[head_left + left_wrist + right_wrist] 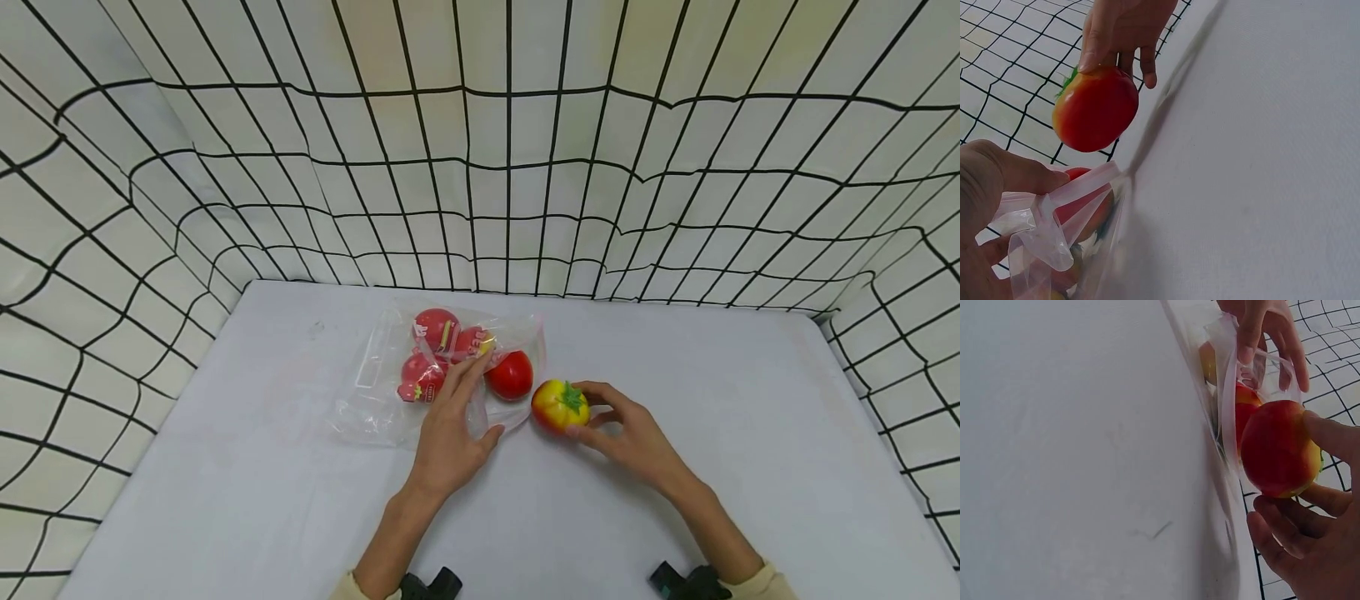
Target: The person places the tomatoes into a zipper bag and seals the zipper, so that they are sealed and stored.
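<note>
A clear plastic bag (367,408) with several red items in it lies on the white table. Inside, a red tomato (510,375) sits near the bag's right end. My left hand (450,446) is over the bag; the left wrist view shows its thumb and fingers pinching the bag's edge (1088,181). A red and yellow pepper-like piece (555,407) with a green top is held between the thumb and fingers of my right hand (637,437), just right of the bag. The right wrist view shows this red and yellow piece (1279,450) beside the bag's mouth.
The white table (262,467) is bounded at its back and sides by black wire mesh (508,167) with pale panels behind it. A dark device (442,583) is at my left wrist and another (686,581) at my right.
</note>
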Demonstrator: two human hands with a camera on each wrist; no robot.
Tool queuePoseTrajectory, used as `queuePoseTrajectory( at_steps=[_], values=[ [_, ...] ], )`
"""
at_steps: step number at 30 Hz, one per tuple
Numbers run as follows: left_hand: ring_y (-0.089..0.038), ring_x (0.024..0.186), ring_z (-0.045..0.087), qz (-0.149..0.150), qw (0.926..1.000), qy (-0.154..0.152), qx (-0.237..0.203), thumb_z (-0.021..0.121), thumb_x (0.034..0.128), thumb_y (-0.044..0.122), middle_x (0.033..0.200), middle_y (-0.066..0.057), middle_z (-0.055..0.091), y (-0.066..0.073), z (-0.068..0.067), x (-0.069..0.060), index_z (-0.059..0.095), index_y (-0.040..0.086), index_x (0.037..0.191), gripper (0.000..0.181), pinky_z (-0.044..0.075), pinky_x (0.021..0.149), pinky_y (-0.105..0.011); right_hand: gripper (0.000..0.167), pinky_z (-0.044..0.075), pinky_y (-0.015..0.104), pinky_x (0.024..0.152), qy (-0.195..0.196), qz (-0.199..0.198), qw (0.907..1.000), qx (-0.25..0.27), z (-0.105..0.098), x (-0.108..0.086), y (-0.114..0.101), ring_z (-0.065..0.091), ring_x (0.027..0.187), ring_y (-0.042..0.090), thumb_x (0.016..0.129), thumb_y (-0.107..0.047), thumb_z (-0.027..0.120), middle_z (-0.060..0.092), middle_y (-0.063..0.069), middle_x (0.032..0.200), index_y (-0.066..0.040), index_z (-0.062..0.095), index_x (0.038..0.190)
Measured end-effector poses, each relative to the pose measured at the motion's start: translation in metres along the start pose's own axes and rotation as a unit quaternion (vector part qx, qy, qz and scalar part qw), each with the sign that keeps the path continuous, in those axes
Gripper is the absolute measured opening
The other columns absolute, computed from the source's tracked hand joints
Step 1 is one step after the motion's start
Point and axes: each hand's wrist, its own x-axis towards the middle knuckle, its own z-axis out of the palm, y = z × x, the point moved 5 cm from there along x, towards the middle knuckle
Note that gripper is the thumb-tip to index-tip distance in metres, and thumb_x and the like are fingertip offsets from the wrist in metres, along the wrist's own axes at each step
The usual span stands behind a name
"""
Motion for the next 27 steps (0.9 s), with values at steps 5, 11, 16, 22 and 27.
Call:
queuePoseTrajectory(
  at_steps=[5,11,16,22,27],
  values=[
    [-0.021,0.148,0.048,0.001,1.0000,-0.005,0.002,0.094,0.0727,0.012,0.155,0.002,0.048,0.000,0.000,0.000,0.038,0.038,0.160,0.107,0.059,0.102,-0.045,0.056,0.062,0.037,0.098,-0.019,-0.008,0.9998,-0.001,0.005,0.001,-0.007,0.063,0.125,0.028,0.091,-0.026,0.081,0.066,0.007,0.140,-0.016,0.060,0.142],
    [-0.022,0.148,0.048,0.008,0.9999,-0.008,0.004,0.094,0.0729,0.012,0.156,0.000,0.047,0.000,0.000,0.000,0.038,0.036,0.160,0.107,0.059,0.102,-0.046,0.056,0.061,0.043,0.100,-0.037,-0.015,0.9992,0.005,0.011,0.003,-0.012,0.063,0.125,0.028,0.092,-0.026,0.080,0.066,0.008,0.140,-0.014,0.060,0.143],
    [-0.023,0.147,0.049,0.009,0.9999,-0.008,0.006,0.094,0.0733,0.013,0.155,0.000,0.048,0.001,0.001,0.000,0.038,0.036,0.160,0.106,0.059,0.103,-0.046,0.054,0.062,0.040,0.098,-0.039,-0.024,0.9989,0.009,0.013,0.003,-0.014,0.063,0.124,0.028,0.092,-0.025,0.080,0.067,0.007,0.137,-0.014,0.061,0.141],
    [-0.023,0.146,0.050,0.014,0.9998,-0.007,0.009,0.094,0.0737,0.013,0.154,0.000,0.048,0.001,0.002,0.000,0.037,0.037,0.160,0.106,0.059,0.103,-0.046,0.050,0.063,0.041,0.096,-0.033,-0.033,0.9988,0.015,0.014,0.005,-0.014,0.064,0.121,0.024,0.091,-0.027,0.081,0.066,0.003,0.131,-0.020,0.064,0.137],
    [-0.023,0.146,0.050,0.018,0.9998,-0.005,0.011,0.094,0.0736,0.013,0.154,0.001,0.049,0.001,0.002,0.000,0.038,0.037,0.160,0.106,0.059,0.103,-0.045,0.050,0.063,0.040,0.095,-0.030,-0.035,0.9987,0.020,0.017,0.007,-0.012,0.064,0.117,0.021,0.091,-0.027,0.081,0.065,0.002,0.128,-0.021,0.064,0.137]
  ],
)
